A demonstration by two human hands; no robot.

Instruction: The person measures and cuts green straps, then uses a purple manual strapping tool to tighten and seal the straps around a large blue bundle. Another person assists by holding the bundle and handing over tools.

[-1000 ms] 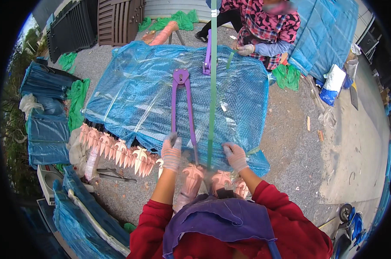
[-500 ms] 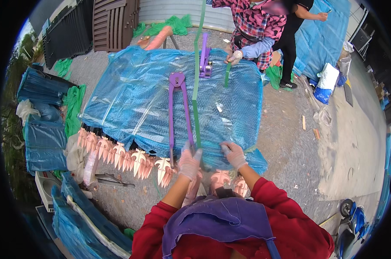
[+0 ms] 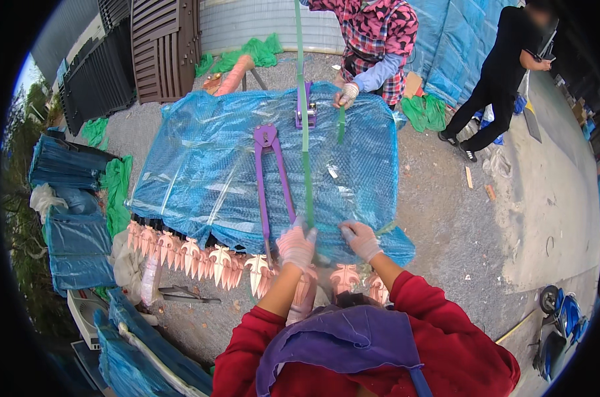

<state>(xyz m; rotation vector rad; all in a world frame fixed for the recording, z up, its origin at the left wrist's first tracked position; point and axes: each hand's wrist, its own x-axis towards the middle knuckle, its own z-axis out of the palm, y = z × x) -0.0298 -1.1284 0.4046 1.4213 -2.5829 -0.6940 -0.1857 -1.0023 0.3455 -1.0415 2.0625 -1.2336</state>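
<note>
A package wrapped in blue bubble film (image 3: 237,172) lies in front of me, with salmon-pink, spearhead-shaped finials (image 3: 222,263) sticking out along its near edge. My left hand (image 3: 296,247), in a thin whitish glove, is closed at the lower end of a green packing strap (image 3: 306,178), beside one handle of a purple long-handled strapping tool (image 3: 265,135). At the near right edge of the film, my right hand (image 3: 361,241), gloved too, has its fingers curled; what they hold is hidden. A second purple strapping tool (image 3: 306,114) rests at the far side.
Across the package a co-worker's gloved hand (image 3: 347,95) holds a short green strap (image 3: 341,126). Another person in black (image 3: 488,92) stands at the right. Brown slatted panels (image 3: 164,49) lean at the back left; blue-wrapped bundles (image 3: 81,245) lie left.
My view has shifted slightly. The person in black has stepped away to the right. Both my hands stay near the package's front edge, the left still by the strap.
</note>
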